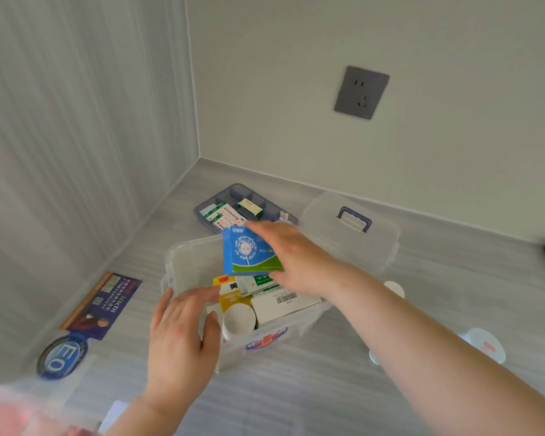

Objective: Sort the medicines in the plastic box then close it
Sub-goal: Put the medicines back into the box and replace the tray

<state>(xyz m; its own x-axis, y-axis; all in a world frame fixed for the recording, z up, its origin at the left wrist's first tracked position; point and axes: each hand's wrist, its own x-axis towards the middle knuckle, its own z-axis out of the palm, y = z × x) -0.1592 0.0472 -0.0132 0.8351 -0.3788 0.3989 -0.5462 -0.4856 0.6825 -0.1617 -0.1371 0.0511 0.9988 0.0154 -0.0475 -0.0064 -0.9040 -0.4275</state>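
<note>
A clear plastic box with a red cross label stands open on the grey counter. Inside lie a yellow box, a white bottle, a white barcoded box and a green-and-white packet. My right hand holds a blue-and-green medicine box over the open box. My left hand rests, fingers spread, on the box's near left rim, holding nothing. Behind the box sits a blue divided tray with small medicine packs. The clear lid, with its blue handle, lies at the back right.
A dark blue leaflet and a round blue badge lie at the left by the wall. White round containers stand at the right past my forearm. Walls close the corner behind; a grey socket is on the back wall.
</note>
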